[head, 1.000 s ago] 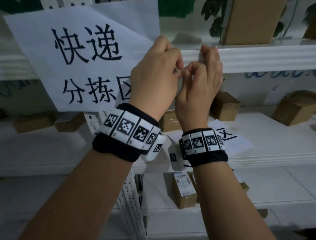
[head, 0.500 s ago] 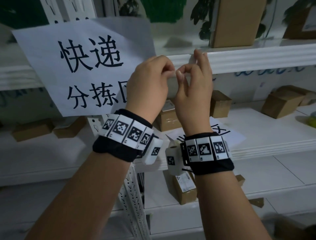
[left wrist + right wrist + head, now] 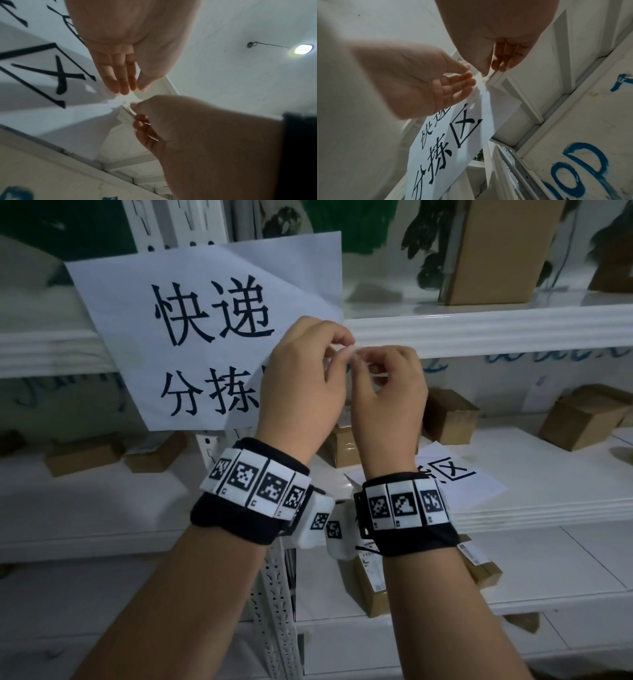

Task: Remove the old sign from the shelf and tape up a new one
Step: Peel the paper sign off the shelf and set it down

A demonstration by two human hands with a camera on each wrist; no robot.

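Head view shows both hands raised in front of a white metal shelf (image 3: 496, 326), meeting just under its front edge. A white paper sign (image 3: 205, 337) hangs tilted against the shelf, partly in front of the perforated upright (image 3: 274, 594); its large black characters read 快递 on the top line and 分拣 on the lower one, with the last character hidden behind the left hand (image 3: 301, 385). In the right wrist view that last character shows as 区. The left hand's thumb and fingertips are brought together at the sign's right corner, pinching what looks like a small strip of clear tape (image 3: 483, 79) there; the right hand (image 3: 390, 398) has its fingers curled and nips the other end of that strip, so the two hands nearly touch. The tape itself is thin and pale, and its exact ends are hard to make out. A second sheet (image 3: 455, 477) lies flat on the shelf board below, beside the right wrist, with 区 readable at its edge. Several small cardboard boxes (image 3: 448, 416) stand on the same board, and a tall one (image 3: 496, 251) sits on the upper level. Blue painted handwriting runs along the back wall (image 3: 583, 162); I cannot read it. Both wrists wear black bands carrying square black-and-white marker tiles (image 3: 253, 484).
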